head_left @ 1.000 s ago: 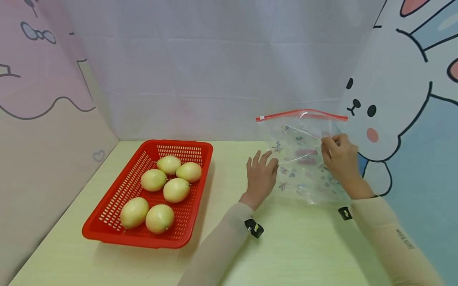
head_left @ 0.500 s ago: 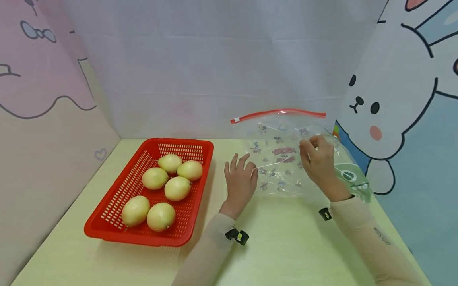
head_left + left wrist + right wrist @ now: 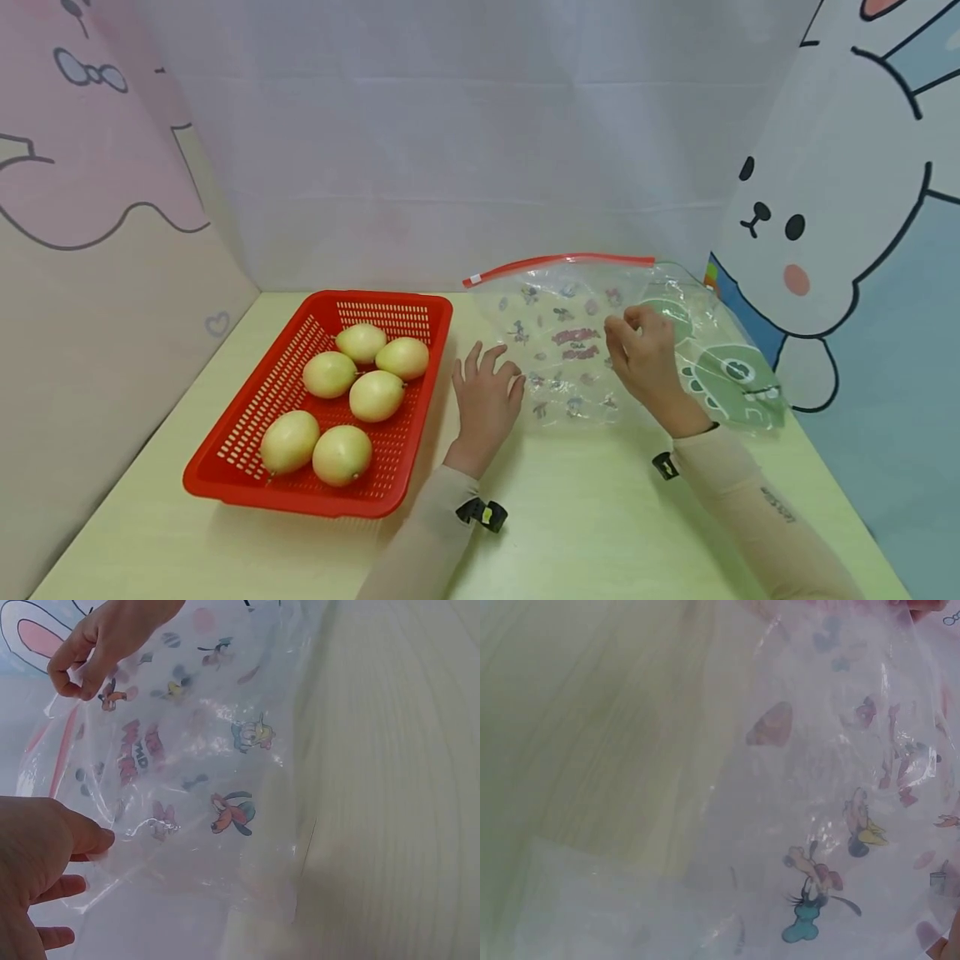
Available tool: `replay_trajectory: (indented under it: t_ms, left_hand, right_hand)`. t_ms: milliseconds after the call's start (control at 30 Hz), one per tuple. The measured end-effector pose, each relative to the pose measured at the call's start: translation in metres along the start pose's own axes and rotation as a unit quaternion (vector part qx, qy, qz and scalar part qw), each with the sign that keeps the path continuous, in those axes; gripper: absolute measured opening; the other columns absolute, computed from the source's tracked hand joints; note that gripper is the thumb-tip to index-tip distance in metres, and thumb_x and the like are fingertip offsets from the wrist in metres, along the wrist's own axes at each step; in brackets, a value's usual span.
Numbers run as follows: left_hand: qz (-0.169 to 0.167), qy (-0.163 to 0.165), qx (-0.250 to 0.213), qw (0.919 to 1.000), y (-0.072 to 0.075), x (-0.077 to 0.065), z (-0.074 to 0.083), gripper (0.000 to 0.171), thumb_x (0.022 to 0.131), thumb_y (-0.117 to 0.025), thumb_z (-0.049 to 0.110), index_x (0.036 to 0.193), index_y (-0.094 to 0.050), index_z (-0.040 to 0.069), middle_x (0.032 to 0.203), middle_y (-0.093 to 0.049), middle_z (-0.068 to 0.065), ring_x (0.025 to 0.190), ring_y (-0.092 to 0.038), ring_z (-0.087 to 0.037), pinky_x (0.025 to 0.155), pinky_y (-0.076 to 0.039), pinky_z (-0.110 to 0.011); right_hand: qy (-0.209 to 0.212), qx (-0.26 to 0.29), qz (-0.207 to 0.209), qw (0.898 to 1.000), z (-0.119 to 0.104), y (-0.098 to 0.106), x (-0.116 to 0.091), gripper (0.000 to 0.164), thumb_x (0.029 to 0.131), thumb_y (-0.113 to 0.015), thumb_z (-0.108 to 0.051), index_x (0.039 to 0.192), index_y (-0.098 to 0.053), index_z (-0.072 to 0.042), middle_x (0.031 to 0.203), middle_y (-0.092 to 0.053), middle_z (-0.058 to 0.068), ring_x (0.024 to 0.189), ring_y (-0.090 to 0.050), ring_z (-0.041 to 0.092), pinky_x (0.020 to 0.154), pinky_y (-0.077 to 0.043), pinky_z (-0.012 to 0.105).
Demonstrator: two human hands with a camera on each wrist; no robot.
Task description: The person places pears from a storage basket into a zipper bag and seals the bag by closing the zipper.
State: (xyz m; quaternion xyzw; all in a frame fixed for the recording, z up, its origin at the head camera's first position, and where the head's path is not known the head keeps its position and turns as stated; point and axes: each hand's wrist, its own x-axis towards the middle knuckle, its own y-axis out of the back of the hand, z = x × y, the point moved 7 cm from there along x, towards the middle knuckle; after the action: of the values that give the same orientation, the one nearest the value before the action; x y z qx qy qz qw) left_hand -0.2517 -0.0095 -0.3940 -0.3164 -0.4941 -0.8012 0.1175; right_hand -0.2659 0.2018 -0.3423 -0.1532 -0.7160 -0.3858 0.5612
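Note:
A clear slider zip bag [image 3: 570, 317], printed with small cartoon figures and edged by a red zip strip [image 3: 562, 262], is stretched between both hands over the table. My left hand [image 3: 483, 408] pinches its left side between thumb and forefinger, the other fingers spread apart. With thumb and fingertips, my right hand [image 3: 645, 367] pinches the bag's right side. The left wrist view shows the bag [image 3: 187, 750] slanting off the table, with both hands at its sides. In the right wrist view the bag's film [image 3: 817, 825] fills much of the picture.
A red plastic basket [image 3: 397, 467] on the left holds several pale yellow-green round fruits [image 3: 342, 455]. To the right, another clear bag with a green cartoon print [image 3: 738, 383] lies on the table [image 3: 570, 517]. Printed cloth walls [image 3: 450, 150] stand behind and at both sides.
Both hands have carried the zip bag leftward and lowered it somewhat, toward the basket. The green-printed bag at the right has come into sight. The basket and fruits stay put.

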Motion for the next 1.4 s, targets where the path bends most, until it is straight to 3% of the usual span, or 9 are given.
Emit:
replay_trajectory:
  t_ms: [167,400,567,733,867,1000,1167,1400]
  left_hand:
    - [0.004,-0.016,0.003,0.9999,0.008,0.005,0.0,0.01,0.086,-0.078,0.024,0.089,-0.072,0.017,0.123,-0.064,-0.009,0.128,-0.047,-0.04,0.1,-0.036,-0.066]
    - [0.046,-0.032,-0.028,0.998,0.036,0.022,0.011,0.026,0.078,-0.081,0.029,0.097,-0.071,0.014,0.117,-0.064,-0.009,0.122,-0.05,-0.035,0.102,-0.037,-0.056]
    - [0.111,-0.059,-0.049,0.9909,0.065,0.046,0.032,0.032,0.08,-0.08,0.024,0.106,-0.068,0.01,0.116,-0.063,-0.01,0.119,-0.051,-0.035,0.101,-0.039,-0.056]
    - [0.157,-0.081,-0.034,0.9837,0.083,0.078,0.051,0.036,0.082,-0.077,0.023,0.113,-0.065,0.009,0.118,-0.062,-0.011,0.122,-0.049,-0.035,0.102,-0.037,-0.055]
    - [0.137,-0.094,-0.018,0.986,0.081,0.097,0.062,0.04,0.087,-0.072,0.027,0.121,-0.063,0.009,0.124,-0.06,-0.011,0.127,-0.046,-0.034,0.106,-0.034,-0.052]
    - [0.102,-0.11,0.007,0.9887,0.07,0.108,0.067,0.039,0.095,-0.064,0.03,0.126,-0.062,0.008,0.121,-0.062,-0.01,0.117,-0.053,-0.03,0.098,-0.042,-0.045]
    - [0.085,-0.123,0.045,0.9877,0.057,0.109,0.069,0.028,0.101,-0.056,0.03,0.117,-0.065,0.009,0.105,-0.062,-0.008,0.093,-0.056,-0.027,0.077,-0.044,-0.04]
    - [0.082,-0.148,0.032,0.9851,0.046,0.111,0.074,0.018,0.106,-0.048,0.024,0.106,-0.057,0.008,0.091,-0.05,-0.008,0.077,-0.04,-0.024,0.069,-0.03,-0.039]
  right_hand:
    - [0.004,-0.005,0.002,1.0,-0.001,0.001,0.001,0.024,0.105,-0.044,-0.022,0.094,-0.057,-0.005,0.085,-0.049,0.022,0.069,-0.051,0.039,0.065,-0.036,0.059]
    - [-0.003,-0.002,0.009,1.0,-0.001,0.007,0.005,0.019,0.102,-0.047,-0.019,0.094,-0.058,-0.005,0.086,-0.049,0.022,0.07,-0.052,0.04,0.064,-0.035,0.059]
    - [-0.007,0.001,-0.002,1.0,-0.002,0.007,0.005,0.011,0.097,-0.051,-0.012,0.094,-0.058,-0.004,0.086,-0.048,0.021,0.071,-0.05,0.039,0.066,-0.032,0.057]
    - [0.001,0.003,0.003,1.0,-0.007,0.006,0.004,0.017,0.101,-0.049,-0.016,0.093,-0.058,-0.005,0.085,-0.048,0.021,0.072,-0.049,0.038,0.067,-0.032,0.057]
    - [0.037,0.0,0.03,0.999,-0.019,0.006,0.003,0.021,0.105,-0.047,-0.02,0.093,-0.058,-0.006,0.085,-0.049,0.021,0.071,-0.049,0.039,0.065,-0.033,0.057]
    - [0.069,-0.004,0.04,0.997,-0.03,0.005,0.001,0.018,0.105,-0.048,-0.017,0.094,-0.059,-0.006,0.085,-0.05,0.022,0.071,-0.049,0.04,0.064,-0.033,0.057]
    - [0.075,-0.004,0.027,0.997,-0.035,0.003,-0.003,0.017,0.104,-0.048,-0.013,0.095,-0.06,-0.005,0.086,-0.049,0.022,0.072,-0.048,0.04,0.065,-0.034,0.056]
    - [0.07,-0.009,0.021,0.997,-0.034,0.005,-0.005,0.02,0.103,-0.047,-0.013,0.092,-0.061,-0.003,0.086,-0.05,0.022,0.073,-0.05,0.04,0.066,-0.033,0.056]
